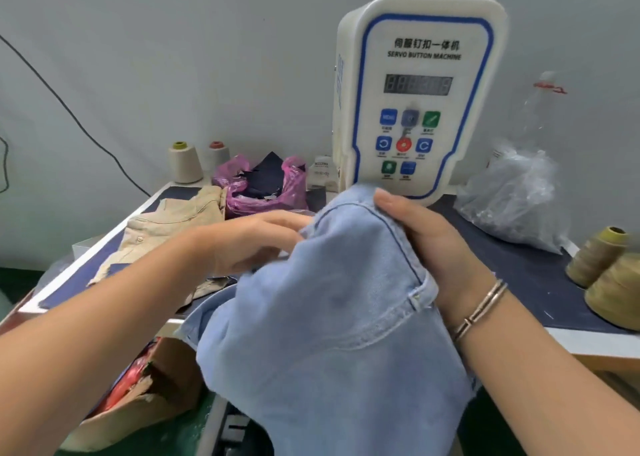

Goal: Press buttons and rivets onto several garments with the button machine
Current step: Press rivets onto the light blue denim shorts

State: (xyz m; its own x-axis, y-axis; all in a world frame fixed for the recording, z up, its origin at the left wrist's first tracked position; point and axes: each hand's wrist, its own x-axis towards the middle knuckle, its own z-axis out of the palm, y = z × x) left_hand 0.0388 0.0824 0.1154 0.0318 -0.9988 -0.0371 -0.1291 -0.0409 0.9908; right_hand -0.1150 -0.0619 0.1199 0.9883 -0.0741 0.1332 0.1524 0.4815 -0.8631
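Light-blue denim garment [339, 317] held up in front of the button machine [415, 95].
The right hand [433, 248] grips the garment's seamed edge, thumb curled over the top, just below the machine's control panel; the left hand [256, 237] reaches in with fingers nearly straight, touching the denim's left side; a beige garment [166, 223] lies on the desk [519, 275] to the left, beside a pink bag [263, 185]; thread cones [602, 258] stand at right.
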